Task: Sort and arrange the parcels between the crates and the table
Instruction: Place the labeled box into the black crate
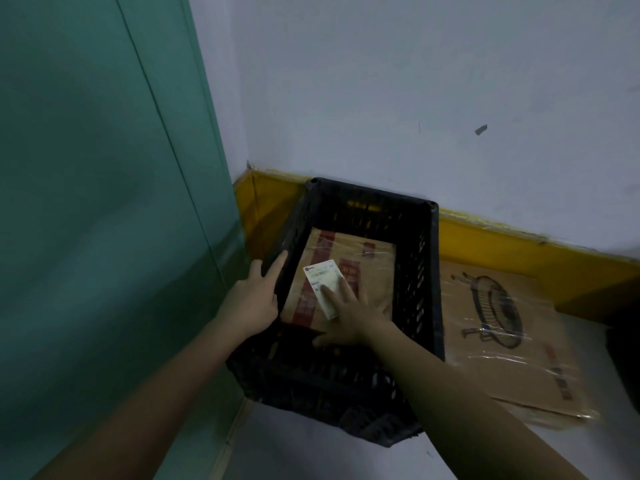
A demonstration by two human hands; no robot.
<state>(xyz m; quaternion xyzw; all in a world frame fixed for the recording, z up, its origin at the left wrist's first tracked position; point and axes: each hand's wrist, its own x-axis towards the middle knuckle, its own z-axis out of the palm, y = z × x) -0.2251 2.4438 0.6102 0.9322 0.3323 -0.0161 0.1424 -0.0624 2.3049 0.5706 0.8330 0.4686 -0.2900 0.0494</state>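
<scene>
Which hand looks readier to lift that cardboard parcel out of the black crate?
The right hand, probably: it lies flat on the parcel inside the crate, fingers on its white label. The left hand rests at the crate's left wall, beside the parcel.

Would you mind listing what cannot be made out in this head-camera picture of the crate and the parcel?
- Print on the white label: too small and blurred, partly under the right hand.
- Whatever lies beneath the parcel: hidden by the parcel and the black crate walls.
- Left hand palm side: turned away; contact with the crate rim unclear.
- Flattened carton: its near end blurred.
- Dark object at the right edge: cut off by the frame.
</scene>
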